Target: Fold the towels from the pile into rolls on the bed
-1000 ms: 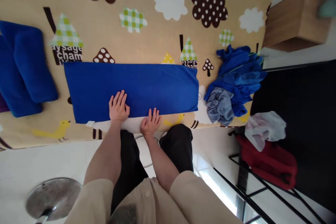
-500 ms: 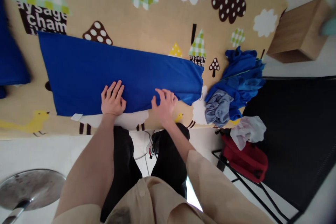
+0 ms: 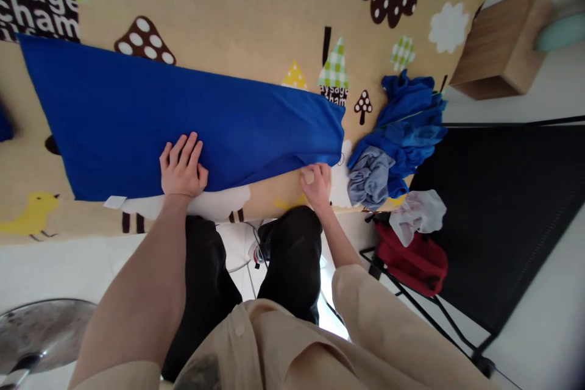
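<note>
A long blue cloth (image 3: 183, 116), folded into a strip, lies across a tan patterned table cover (image 3: 256, 24). My left hand (image 3: 180, 166) rests flat on the cloth's near edge, fingers spread. Further right, my right hand (image 3: 315, 181) is closed in a pinch on the cloth's near right corner, close to the table's edge. A small white label (image 3: 114, 202) sticks out from the cloth's near left corner.
A heap of blue and grey garments (image 3: 395, 134) lies at the table's right end. Beyond it stand a wooden box (image 3: 500, 42) and a black rack with a red bag (image 3: 420, 259) and a white cloth (image 3: 418, 213). A metal stool base (image 3: 36, 332) is at lower left.
My right hand slid right along the cloth's near edge and closed on its right corner. My left hand stayed flat on the cloth. The view shifted right.
</note>
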